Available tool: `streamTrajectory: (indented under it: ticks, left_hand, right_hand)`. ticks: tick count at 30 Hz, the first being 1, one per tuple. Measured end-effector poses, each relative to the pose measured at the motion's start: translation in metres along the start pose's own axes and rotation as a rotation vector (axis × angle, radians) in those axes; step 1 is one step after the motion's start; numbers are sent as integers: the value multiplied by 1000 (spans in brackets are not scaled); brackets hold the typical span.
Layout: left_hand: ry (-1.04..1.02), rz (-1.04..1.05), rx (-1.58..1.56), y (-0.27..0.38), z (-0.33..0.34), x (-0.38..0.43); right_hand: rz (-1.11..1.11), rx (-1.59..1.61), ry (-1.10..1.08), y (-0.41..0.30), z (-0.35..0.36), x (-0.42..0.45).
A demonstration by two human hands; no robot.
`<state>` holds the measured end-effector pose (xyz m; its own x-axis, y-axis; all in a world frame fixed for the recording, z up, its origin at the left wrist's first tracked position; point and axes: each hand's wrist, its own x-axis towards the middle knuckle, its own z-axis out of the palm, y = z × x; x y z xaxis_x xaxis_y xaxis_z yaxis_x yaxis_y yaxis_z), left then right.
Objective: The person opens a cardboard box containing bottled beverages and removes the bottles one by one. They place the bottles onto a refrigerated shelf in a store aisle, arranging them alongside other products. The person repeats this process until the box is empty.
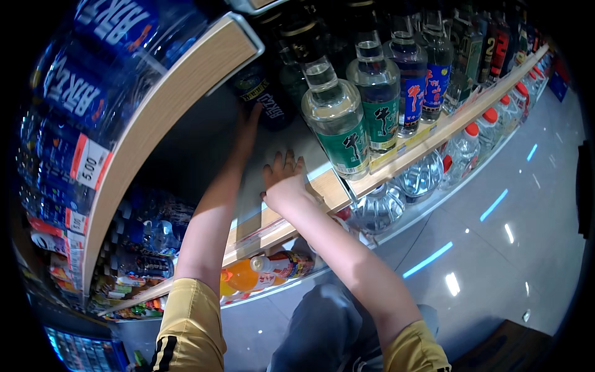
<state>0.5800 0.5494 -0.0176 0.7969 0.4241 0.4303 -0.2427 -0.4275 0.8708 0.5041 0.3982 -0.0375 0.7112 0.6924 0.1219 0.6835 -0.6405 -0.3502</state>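
Deep in the shaded shelf bay, my left hand (248, 123) is at a dark blue plastic drink bottle (274, 108), its thumb lying along the bottle's side. The rest of those fingers are dim and partly hidden. My right hand (284, 180) is spread over the shelf board (260, 160) near its front edge, palm down and holding nothing. Just right of it stands a clear glass liquor bottle (335, 121) with a green label and a dark cap.
More glass liquor bottles (379, 100) line the shelf to the right. Above left, a wooden shelf edge (158, 107) carries large blue bottles (79, 88) and price tags (90, 162). Water jugs (379, 209) and orange drink bottles (251, 274) sit below. Glossy floor tiles (469, 251) lie right.
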Motion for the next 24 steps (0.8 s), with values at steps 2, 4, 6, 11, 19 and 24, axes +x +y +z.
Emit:
streamTrajectory:
  ticks: [2,4,6,11,19,24]
  left_hand:
    - [-92,-231,-62,22,14,-4]
    - [-198,-566,-103,23,2,-2]
    - [-221,-661,-145,7,-75,-8]
    - [132,-673,-161,19,-75,-58]
    - [140,-428,448,150,-29,-185]
    - [-384,-444,375,251,45,-253]
  right_hand:
    - [-140,148,104,18,-9,-2]
    - [-304,368,410,27,-29,-16]
    - [-311,703,664,-11,-62,-52]
    - [105,1096,569,-4,-93,-172]
    - [1328,1132,614,-23,-124,-411]
    - [1636,979,840,-85,-260,-543]
